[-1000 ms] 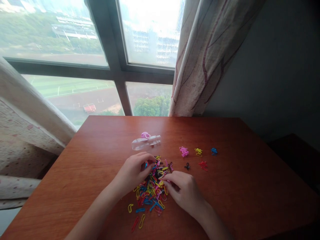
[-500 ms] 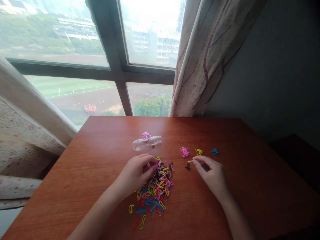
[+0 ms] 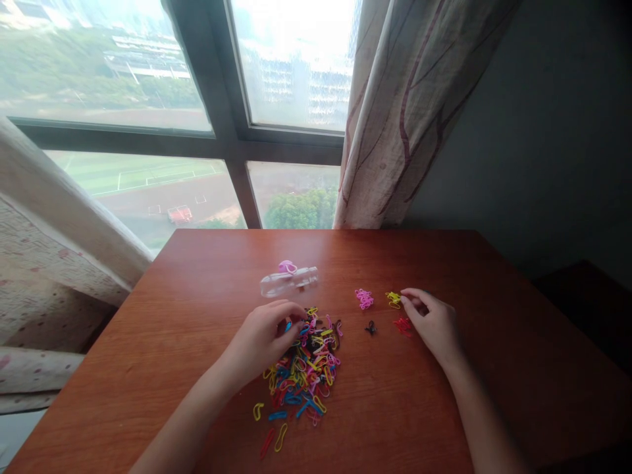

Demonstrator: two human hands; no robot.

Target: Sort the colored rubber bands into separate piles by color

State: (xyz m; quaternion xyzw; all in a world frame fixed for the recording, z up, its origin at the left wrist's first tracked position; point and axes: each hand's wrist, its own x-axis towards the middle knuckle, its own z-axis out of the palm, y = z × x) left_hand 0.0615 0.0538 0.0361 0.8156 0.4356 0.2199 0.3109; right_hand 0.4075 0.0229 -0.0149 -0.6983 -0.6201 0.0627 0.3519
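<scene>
A heap of small coloured rubber bands [image 3: 309,368] lies on the table. My left hand [image 3: 269,332] is at its upper left edge, fingers curled toward the thumb, with a blue rubber band [image 3: 289,326] showing between them. To the right, my right hand [image 3: 434,322] pinches at the edge of a small yellow bunch of rubber bands [image 3: 394,299]; its fingertips partly cover the yellow band there. Near it lie a pink bunch [image 3: 364,299], a black bunch [image 3: 370,327] and a red bunch [image 3: 403,326]. The blue bunch is hidden behind my right hand.
A clear plastic bottle-shaped container [image 3: 289,283] lies on its side behind the heap, with a pink piece [image 3: 286,266] against it. Several loose bands, such as a yellow one [image 3: 281,437], lie nearer me. The wooden table [image 3: 197,276] meets a window and curtains.
My right hand has moved up and right, bringing a yellow rubber band to the yellow bunch. This uncovers the red bunch and covers the blue one. My left hand has shifted slightly left.
</scene>
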